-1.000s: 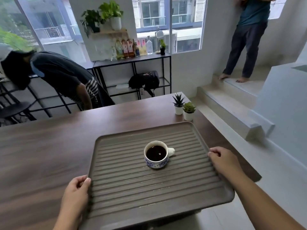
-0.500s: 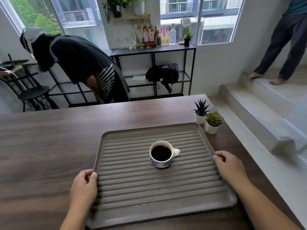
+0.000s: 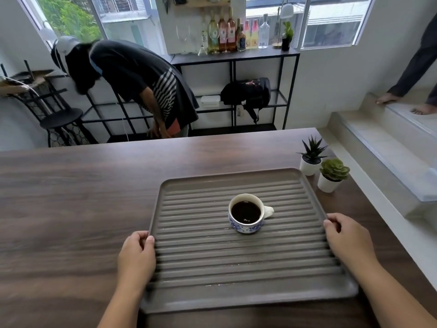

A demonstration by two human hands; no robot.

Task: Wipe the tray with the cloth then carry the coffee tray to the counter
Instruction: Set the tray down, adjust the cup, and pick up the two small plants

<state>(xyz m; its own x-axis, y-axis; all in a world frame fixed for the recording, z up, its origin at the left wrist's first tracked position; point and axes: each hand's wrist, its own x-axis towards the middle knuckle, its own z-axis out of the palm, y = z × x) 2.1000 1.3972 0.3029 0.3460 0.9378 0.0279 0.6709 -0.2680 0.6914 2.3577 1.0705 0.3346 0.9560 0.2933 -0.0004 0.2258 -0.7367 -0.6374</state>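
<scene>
A grey ribbed tray (image 3: 212, 275) lies over the dark wooden counter (image 3: 71, 209), right of its middle. On the tray stands a white cup with a blue pattern (image 3: 247, 213), full of black coffee, its handle pointing right. My left hand (image 3: 136, 256) grips the tray's left rim, thumb on top. My right hand (image 3: 347, 240) grips the right rim the same way. No cloth is in view.
Two small potted succulents (image 3: 312, 157) (image 3: 332, 175) stand just beyond the tray's far right corner. A person bends over behind the counter (image 3: 132, 76). A black shelf with bottles (image 3: 236, 58) lines the window wall. White steps (image 3: 390, 138) with another person's bare feet rise at right.
The tray, which overhung the counter's near edge and right corner, has moved forward and left over the counter. Both hands kept their hold on its rims. The view has tilted down.
</scene>
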